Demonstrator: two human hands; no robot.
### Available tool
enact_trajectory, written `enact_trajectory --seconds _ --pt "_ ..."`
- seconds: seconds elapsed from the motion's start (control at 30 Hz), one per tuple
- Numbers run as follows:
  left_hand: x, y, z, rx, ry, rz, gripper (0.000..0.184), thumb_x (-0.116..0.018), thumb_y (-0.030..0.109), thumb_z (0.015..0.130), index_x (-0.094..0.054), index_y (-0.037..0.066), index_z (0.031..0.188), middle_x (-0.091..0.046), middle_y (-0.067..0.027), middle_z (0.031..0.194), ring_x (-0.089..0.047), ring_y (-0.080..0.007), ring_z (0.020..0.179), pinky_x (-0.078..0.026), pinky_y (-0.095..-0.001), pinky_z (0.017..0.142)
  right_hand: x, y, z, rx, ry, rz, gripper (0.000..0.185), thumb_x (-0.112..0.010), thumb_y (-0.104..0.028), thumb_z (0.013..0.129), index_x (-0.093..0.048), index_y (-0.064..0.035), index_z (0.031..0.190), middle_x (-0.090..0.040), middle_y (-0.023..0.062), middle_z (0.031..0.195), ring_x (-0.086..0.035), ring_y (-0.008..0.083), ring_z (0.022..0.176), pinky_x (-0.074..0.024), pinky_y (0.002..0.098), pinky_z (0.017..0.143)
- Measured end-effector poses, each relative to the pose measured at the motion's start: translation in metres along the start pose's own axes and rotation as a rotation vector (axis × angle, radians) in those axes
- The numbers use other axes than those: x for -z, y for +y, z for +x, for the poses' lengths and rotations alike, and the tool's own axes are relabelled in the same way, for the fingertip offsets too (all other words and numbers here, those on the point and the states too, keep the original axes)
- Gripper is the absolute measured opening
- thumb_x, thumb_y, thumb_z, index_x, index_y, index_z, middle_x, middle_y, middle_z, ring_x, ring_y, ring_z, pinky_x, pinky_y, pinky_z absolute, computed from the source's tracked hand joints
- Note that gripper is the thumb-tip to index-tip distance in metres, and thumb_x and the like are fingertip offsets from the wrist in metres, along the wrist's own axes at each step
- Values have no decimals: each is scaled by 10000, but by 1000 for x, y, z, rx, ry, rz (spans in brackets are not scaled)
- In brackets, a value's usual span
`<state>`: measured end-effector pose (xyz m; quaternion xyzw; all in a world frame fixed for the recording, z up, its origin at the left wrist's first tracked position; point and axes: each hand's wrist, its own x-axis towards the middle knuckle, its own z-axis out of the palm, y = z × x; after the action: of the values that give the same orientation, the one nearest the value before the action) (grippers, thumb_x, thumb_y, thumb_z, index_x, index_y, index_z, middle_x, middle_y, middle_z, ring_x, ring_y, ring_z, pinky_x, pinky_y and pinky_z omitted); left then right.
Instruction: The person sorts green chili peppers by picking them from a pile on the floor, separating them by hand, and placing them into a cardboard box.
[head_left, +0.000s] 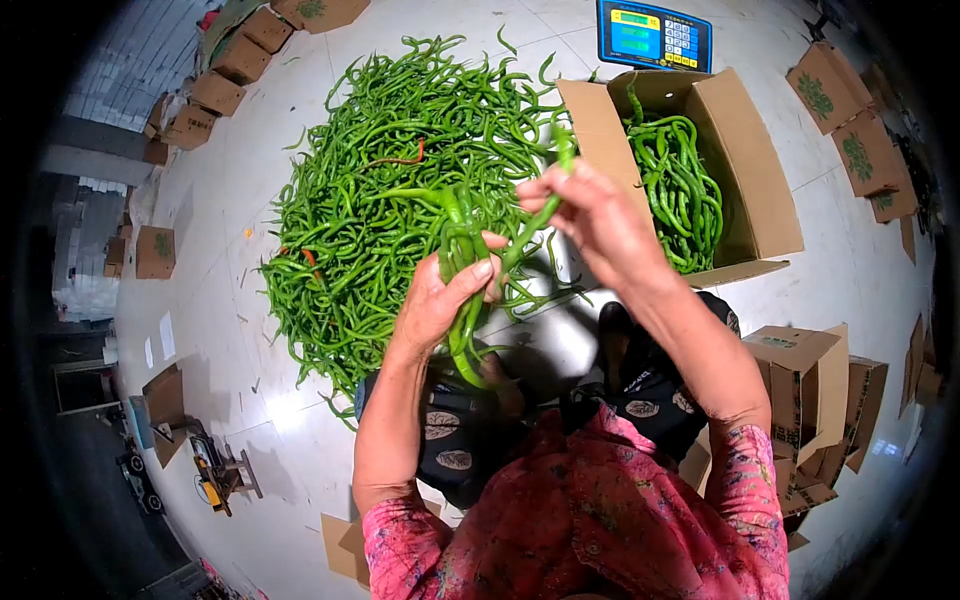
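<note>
My left hand (440, 300) is wrapped round a bunch of long green chili peppers (462, 235), some pointing up and some hanging below the fist. To its right, my right hand (595, 215) pinches a single green chili pepper (530, 228), slightly blurred, whose lower end comes close to the bunch. A large heap of green chili peppers (370, 220) lies on the floor ahead and to the left, with a red chili pepper (400, 158) among them. More chili peppers (680, 180) fill part of an open cardboard box (750, 150) on the right.
A digital scale display (655, 36) stands behind the box. Other cardboard boxes are at the lower right (800, 380), the far right (850, 130) and the upper left (240, 60). A yellow and black tool (212, 475) sits on the floor at lower left.
</note>
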<state>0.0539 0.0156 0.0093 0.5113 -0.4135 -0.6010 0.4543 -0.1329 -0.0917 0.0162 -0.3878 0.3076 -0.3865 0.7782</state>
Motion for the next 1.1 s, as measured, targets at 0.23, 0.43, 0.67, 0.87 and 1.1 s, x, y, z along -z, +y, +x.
enact_trajectory --seconds 0.23,0.43,0.67,0.87,1.1 --pt "-5 -5 1 -131 39 512 253 -618 102 889 -635 46 1135 -660 -94 913 -623 -168 815 -486 -301 744 24 -14 8 -33 -36 -21 175 -582 -215 943 -581 -49 999 -557 -12 793 -470 54 646 -415 220 613" --pt "-8 -16 6 -450 122 788 357 -648 1 783 -592 11 1135 -646 -154 972 -631 -323 858 -497 -379 775 -7 -9 -10 -36 -125 -407 283 -742 -251 832 -662 -30 991 -594 -30 857 -522 50 783 -425 224 729" --pt "-12 -27 5 -443 279 1349 332 -623 -19 723 -585 59 1044 -550 -122 809 -597 -332 755 -481 -440 618 4 21 7 -94 -84 -770 344 -790 -246 781 -668 -26 1016 -611 -16 839 -525 54 787 -439 238 731" --pt "-18 -31 6 -462 351 1595 310 -654 72 710 -619 91 1018 -546 -117 765 -609 -316 702 -492 -415 603 2 37 6 60 -2 -842 430 -777 -357 753 -671 -11 985 -653 99 775 -586 156 696 -478 335 681" --pt "-3 -21 3 -210 77 928 345 -722 221 802 -632 52 1088 -684 -131 933 -657 -258 808 -516 -335 727 10 32 13 -67 -13 -702 472 -794 -370 746 -645 0 999 -667 97 860 -616 162 782 -487 317 727"
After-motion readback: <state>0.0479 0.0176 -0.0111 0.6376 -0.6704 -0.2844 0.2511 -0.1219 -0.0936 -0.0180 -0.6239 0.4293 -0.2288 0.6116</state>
